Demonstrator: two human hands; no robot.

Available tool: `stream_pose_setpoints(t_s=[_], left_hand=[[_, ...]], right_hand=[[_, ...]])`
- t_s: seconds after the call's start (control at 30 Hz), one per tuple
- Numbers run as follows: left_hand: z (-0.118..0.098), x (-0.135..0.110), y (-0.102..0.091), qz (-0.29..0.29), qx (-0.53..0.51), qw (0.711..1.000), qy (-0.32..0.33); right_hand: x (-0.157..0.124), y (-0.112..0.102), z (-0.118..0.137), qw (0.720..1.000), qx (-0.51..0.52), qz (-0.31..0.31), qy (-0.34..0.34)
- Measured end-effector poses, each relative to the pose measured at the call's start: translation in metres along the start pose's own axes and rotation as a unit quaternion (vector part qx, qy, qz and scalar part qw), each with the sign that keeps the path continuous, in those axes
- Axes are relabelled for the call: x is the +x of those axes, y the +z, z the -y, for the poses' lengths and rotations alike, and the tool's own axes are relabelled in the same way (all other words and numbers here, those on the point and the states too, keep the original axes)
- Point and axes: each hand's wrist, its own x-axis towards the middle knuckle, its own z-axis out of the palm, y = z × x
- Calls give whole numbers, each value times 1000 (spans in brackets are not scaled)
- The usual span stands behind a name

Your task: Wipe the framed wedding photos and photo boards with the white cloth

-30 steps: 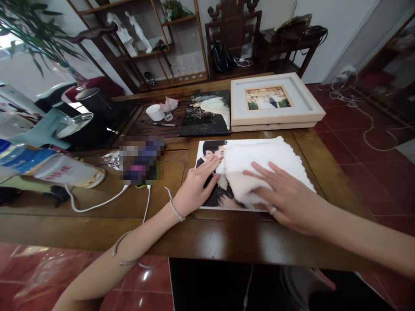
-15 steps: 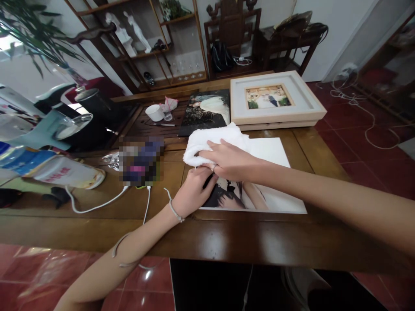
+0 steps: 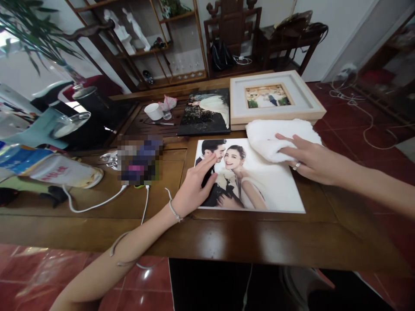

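Note:
A photo print (image 3: 279, 190) of a couple lies flat on the wooden table in front of me. My left hand (image 3: 196, 183) rests on its left edge, fingers stretched out and apart, with nothing held. Bunched in my right hand (image 3: 308, 160) is a white towel (image 3: 279, 134), which covers the print's upper right corner and reaches past its right edge. The fingers of that hand are partly tucked into the towel's folds.
Behind the print lie a dark photo panel (image 3: 207, 110) and a pale wooden picture frame (image 3: 240, 114). On the left are a white cup (image 3: 153, 111), a blurred-out object (image 3: 139, 162) with white cables, and a labelled package (image 3: 61, 170). The table's front edge (image 3: 227, 255) is near me.
My right hand has moved the towel rightward, from the print's upper left to its upper right corner, uncovering the pictured faces. My left hand stays nearly in place.

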Motion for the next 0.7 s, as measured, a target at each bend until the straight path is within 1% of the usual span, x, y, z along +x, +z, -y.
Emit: stream_pose_setpoints(t_s=[0.07, 0.13, 0.17, 0.27, 0.33, 0.37, 0.4, 0.47, 0.57, 0.63, 0.7], left_hand=[[-1, 0, -1, 2, -3, 1000, -4], [-1, -1, -1, 11, 3, 1000, -9], [-1, -1, -1, 19, 11, 1000, -12], [0, -3, 1, 41, 34, 999, -13], [0, -4, 1, 46, 40, 998, -13], [0, -4, 2, 46, 40, 998, -13], [0, -4, 2, 46, 39, 998, -14], [0, -3, 1, 46, 39, 998, -16], [0, -3, 0, 52, 46, 997, -20], [1, -2, 0, 54, 50, 997, -20], [1, -2, 0, 55, 50, 997, -16]], right_hand=[[-14, 6, 13, 999, -2, -29, -36], [-31, 12, 39, 996, -3, -53, -73], [-41, 15, 54, 995, 0, -62, -81], [-68, 17, 99, 991, 21, -57, -118], [-78, 16, 115, 988, 28, -53, -142], [-79, 16, 118, 987, 29, -52, -150], [-78, 16, 116, 986, 28, -50, -154], [-68, 17, 101, 987, 20, -45, -152], [-43, 18, 61, 988, -5, -49, -146], [-25, 16, 33, 989, -18, -54, -133], [-8, 12, 10, 992, -25, -47, -110]])
